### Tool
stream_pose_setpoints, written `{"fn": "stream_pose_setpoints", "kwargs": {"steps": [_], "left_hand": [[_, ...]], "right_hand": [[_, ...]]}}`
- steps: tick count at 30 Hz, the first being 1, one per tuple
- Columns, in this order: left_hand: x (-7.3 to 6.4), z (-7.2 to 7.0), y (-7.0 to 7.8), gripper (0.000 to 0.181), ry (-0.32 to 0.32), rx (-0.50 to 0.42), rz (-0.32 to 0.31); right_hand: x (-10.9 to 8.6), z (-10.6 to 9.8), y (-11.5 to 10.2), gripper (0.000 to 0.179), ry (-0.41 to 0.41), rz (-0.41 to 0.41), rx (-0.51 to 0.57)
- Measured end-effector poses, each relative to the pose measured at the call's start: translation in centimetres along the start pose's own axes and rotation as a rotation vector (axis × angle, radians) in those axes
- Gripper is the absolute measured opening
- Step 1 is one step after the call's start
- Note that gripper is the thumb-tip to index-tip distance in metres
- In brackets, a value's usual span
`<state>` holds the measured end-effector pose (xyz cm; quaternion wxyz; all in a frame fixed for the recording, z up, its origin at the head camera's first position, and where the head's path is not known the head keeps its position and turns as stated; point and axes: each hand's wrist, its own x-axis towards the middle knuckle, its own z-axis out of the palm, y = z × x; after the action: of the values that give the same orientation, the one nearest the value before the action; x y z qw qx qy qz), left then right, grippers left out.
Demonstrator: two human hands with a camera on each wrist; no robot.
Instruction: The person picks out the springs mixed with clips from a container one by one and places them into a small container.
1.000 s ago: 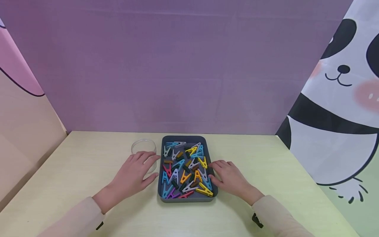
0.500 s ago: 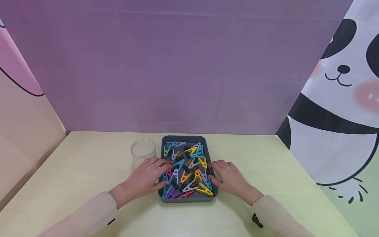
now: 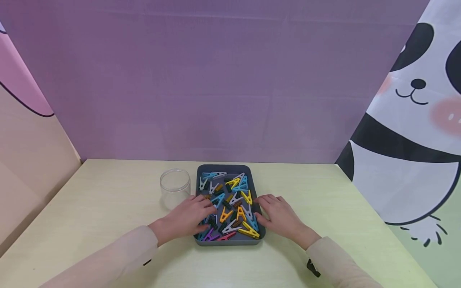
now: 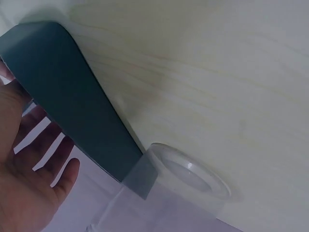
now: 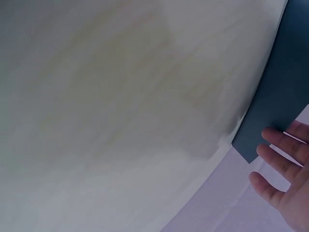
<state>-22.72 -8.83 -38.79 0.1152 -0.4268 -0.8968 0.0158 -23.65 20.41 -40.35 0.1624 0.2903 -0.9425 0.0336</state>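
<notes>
No lettering, label, brand, number or sign can be read in any of the three views, whether on the gray tray (image 3: 229,243) at six o'clock, the clear jar (image 3: 175,190) at eight o'clock or the panda print (image 3: 407,136) at three o'clock.

A small tabletop booth, screened on 3 sides; whether it stands in a home, a school or an office cannot be told.
The pale, wood-grained, flat tabletop (image 3: 295,184) runs back to a plain purple, lightly creased, cloth-like backdrop (image 3: 230,80), which fills the whole far side. On the right slants a cartoon-printed screen (image 3: 407,138) with 1 large black-and-white panda, pink-cheeked, above a pale green ground; on the left slants a beige screen (image 3: 25,148) with 1 rounded pink shape outlined in a dark line. The childlike prints lend a nursery look, but all 3 surfaces cover the room beyond.
</notes>
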Motion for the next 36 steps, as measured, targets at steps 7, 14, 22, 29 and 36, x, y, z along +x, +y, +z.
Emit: {"fn": "stream_pose_setpoints", "kwargs": {"steps": [7, 14, 22, 29, 36], "left_hand": [[0.7, 0.3, 0.1, 0.033, -0.064, 0.002, 0.006], [1.2, 0.2, 0.1, 0.029, -0.083, 0.000, 0.014], [1.7, 0.4, 0.1, 0.029, -0.101, 0.024, 0.027], [1.8, 0.2, 0.4, 0.027, -0.144, 0.040, 0.011], [1.9, 0.3, 0.7, 0.030, -0.162, 0.050, 0.001]], "right_hand": [[0.0, 0.1, 0.0, 0.037, -0.001, 0.017, -0.001], [0.0, -0.1, -0.1, 0.038, 0.003, 0.034, -0.008], [0.1, 0.1, -0.2, 0.038, 0.005, 0.027, -0.007], [0.1, 0.1, -0.3, 0.037, 0.009, 0.029, -0.007], [0.1, 0.1, -0.3, 0.038, 0.004, 0.032, -0.005]]}}
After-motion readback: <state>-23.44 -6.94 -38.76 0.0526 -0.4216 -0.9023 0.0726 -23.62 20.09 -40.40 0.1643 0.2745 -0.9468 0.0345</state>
